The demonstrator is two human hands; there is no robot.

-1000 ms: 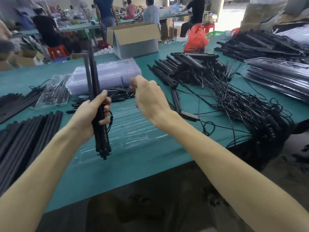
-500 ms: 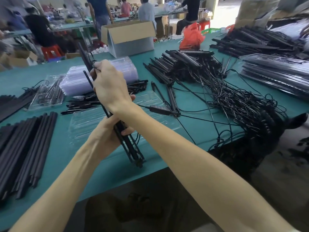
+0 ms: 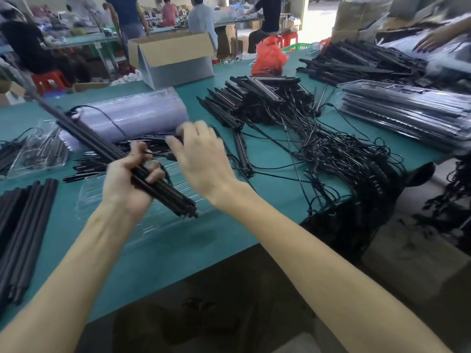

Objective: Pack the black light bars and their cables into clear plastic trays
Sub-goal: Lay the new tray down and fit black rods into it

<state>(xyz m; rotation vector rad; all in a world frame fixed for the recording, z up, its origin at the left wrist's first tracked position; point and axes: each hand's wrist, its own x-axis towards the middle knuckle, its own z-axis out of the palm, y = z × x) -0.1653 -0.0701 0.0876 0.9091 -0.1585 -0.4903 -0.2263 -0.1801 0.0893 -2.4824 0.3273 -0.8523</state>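
Observation:
My left hand (image 3: 127,184) grips a bundle of black light bars (image 3: 163,192), tilted from upper left down to lower right above an empty clear plastic tray (image 3: 94,192) on the green table. A thin black cable (image 3: 112,123) loops from the bundle's top end toward my right hand (image 3: 204,159). That hand is blurred, just right of the bundle, and its thumb and fingers seem to pinch the cable's end. More light bars with tangled cables (image 3: 260,100) are heaped to the right.
A stack of empty clear trays (image 3: 135,113) lies behind my hands, filled trays (image 3: 407,115) at right. Loose black bars (image 3: 23,225) lie at left, beside a small tray of parts (image 3: 38,151). At the back stand a cardboard box (image 3: 173,57) and an orange bag (image 3: 270,57). Another person's hand (image 3: 433,39) reaches in top right.
The bundle has tipped from upright to slanting left. My right hand went to its top end, then drew away to the right with the cable.

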